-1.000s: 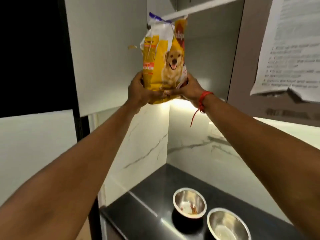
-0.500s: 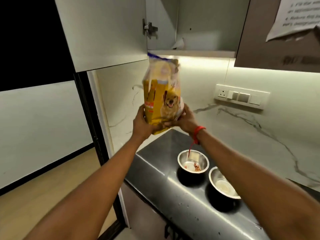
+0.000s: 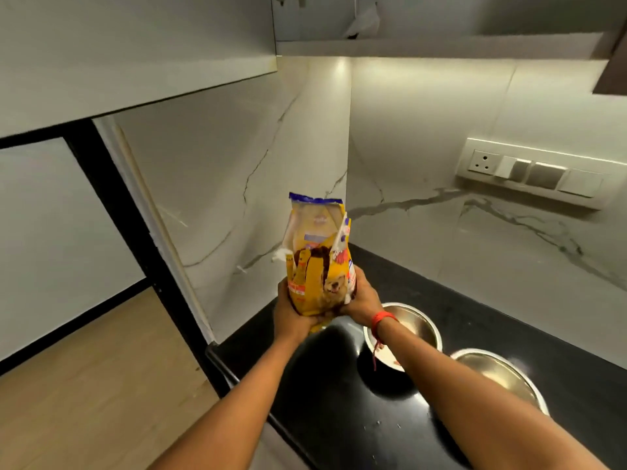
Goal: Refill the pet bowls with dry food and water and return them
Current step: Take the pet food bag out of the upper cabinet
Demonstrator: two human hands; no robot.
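Observation:
I hold a yellow dog-food bag point(image 3: 317, 262) upright with both hands, just above the left end of the black counter point(image 3: 339, 385). My left hand point(image 3: 291, 315) cups its lower left side and my right hand point(image 3: 361, 298) grips its lower right side. The bag's top is crumpled and open. Two steel bowls stand on the counter to the right: the nearer-to-bag bowl point(image 3: 417, 325) is partly hidden by my right forearm, and the second bowl point(image 3: 498, 371) sits further right.
An open wall cupboard door point(image 3: 135, 45) hangs above left, with its shelf point(image 3: 424, 45) overhead. A switch and socket panel point(image 3: 532, 173) is on the marble wall. The counter's left edge drops to a wooden floor point(image 3: 84, 385).
Both hands have brought the bag down from the cupboard shelf to just above the counter. The view has tilted down with them.

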